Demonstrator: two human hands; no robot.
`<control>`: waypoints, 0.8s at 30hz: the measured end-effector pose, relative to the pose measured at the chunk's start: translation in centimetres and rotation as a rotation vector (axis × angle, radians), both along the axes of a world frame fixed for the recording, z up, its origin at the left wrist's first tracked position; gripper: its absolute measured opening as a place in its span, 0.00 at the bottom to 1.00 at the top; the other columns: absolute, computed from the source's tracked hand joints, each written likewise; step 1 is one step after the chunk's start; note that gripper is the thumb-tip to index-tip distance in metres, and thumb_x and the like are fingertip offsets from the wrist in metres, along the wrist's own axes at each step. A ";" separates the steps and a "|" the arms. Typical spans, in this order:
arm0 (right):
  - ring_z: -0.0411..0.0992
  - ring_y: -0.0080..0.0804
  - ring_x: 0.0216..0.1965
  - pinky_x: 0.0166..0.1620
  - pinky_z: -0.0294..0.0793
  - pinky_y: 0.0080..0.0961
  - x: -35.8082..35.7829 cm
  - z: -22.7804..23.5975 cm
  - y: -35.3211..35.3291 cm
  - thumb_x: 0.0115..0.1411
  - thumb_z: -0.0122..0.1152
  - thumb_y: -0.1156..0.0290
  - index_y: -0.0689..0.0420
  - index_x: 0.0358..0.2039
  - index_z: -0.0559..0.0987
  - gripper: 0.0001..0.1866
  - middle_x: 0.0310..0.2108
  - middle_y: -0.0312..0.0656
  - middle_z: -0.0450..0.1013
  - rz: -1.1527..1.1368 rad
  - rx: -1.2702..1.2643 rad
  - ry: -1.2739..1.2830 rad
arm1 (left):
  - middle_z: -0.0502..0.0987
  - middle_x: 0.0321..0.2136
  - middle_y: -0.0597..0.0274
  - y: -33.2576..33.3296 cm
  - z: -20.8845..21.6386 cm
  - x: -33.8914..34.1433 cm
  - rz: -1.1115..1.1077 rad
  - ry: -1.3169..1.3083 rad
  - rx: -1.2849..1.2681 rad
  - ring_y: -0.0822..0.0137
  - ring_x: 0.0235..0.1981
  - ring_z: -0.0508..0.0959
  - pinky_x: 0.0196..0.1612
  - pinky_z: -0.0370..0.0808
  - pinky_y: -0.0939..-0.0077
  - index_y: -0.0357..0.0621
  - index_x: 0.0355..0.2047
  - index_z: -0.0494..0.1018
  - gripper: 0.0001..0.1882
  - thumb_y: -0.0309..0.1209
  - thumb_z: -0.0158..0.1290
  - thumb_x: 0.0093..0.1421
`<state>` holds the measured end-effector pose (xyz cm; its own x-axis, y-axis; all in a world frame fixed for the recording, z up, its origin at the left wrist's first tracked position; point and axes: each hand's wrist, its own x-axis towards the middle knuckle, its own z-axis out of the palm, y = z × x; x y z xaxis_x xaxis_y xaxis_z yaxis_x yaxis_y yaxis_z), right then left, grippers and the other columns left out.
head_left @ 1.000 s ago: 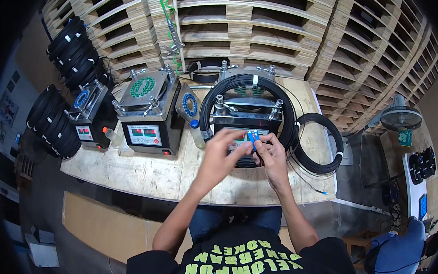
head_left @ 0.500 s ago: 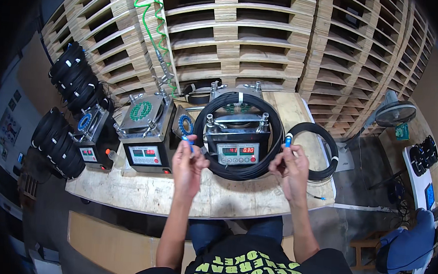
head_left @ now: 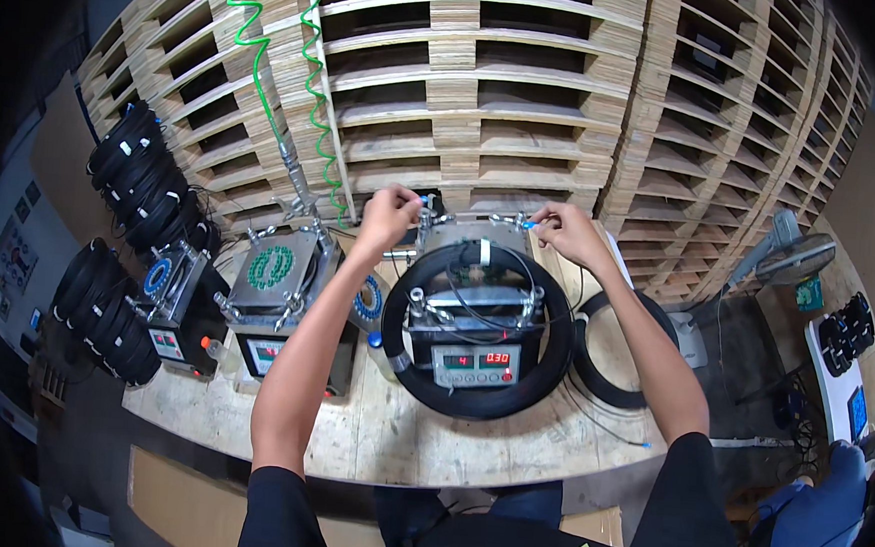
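Observation:
A coil of black cable (head_left: 558, 356) lies around the front of the middle bench machine (head_left: 524, 367), a metal-topped box with a lit display. Behind the coil, both my arms reach to the machine's far part. My left hand (head_left: 389, 218) pinches a small blue cable connector (head_left: 424, 200) at the far left corner clamp. Opposite it, my right hand (head_left: 568, 233) pinches another blue cable connector (head_left: 530, 225) beside the far right clamp. Whether either connector touches the machine I cannot tell. A thin black cable loops down from the hands' area over the coil.
Two similar machines with round green (head_left: 271, 267) and blue (head_left: 158, 275) connector rings stand left. A blue-capped bottle (head_left: 377, 353) stands beside the coil. Another cable coil (head_left: 613, 393) lies right, under my right forearm. Stacked pallets (head_left: 528, 109) rise behind; a fan (head_left: 794, 257) stands right.
Both hands have moved forward, from in front of the middle machine to its far part, carrying the blue connectors. The blue-capped bottle now shows beside the coil.

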<state>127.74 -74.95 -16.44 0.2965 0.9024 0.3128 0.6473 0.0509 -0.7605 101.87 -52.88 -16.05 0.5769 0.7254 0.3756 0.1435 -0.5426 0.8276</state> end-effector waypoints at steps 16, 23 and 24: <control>0.77 0.53 0.36 0.38 0.75 0.44 -2.5 3.9 5.8 0.57 0.61 0.77 0.61 0.40 0.81 0.09 0.32 0.52 0.79 0.311 -0.187 -0.692 | 0.82 0.27 0.47 -1.4 2.8 3.5 -0.425 0.440 0.286 0.57 0.30 0.83 0.36 0.77 0.66 0.32 0.38 0.78 0.07 0.24 0.58 0.61; 0.78 0.52 0.31 0.34 0.76 0.45 -3.3 4.0 6.4 0.52 0.62 0.76 0.60 0.34 0.82 0.08 0.25 0.51 0.78 0.361 -0.182 -0.909 | 0.82 0.29 0.46 -1.0 2.2 3.3 -0.441 0.424 0.222 0.53 0.34 0.83 0.38 0.77 0.65 0.30 0.36 0.76 0.06 0.22 0.58 0.59; 0.78 0.52 0.31 0.34 0.76 0.45 -3.6 4.3 6.4 0.52 0.62 0.76 0.60 0.34 0.82 0.08 0.25 0.51 0.78 0.358 -0.179 -0.910 | 0.82 0.29 0.46 -1.1 2.4 3.2 -0.441 0.425 0.225 0.53 0.34 0.83 0.38 0.77 0.65 0.30 0.36 0.76 0.06 0.22 0.58 0.59</control>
<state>124.13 -68.55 -12.18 -0.2882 0.9478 0.1364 0.9568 0.2906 0.0024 105.08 -54.02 -13.62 0.9343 0.3165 0.1642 0.1572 -0.7790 0.6070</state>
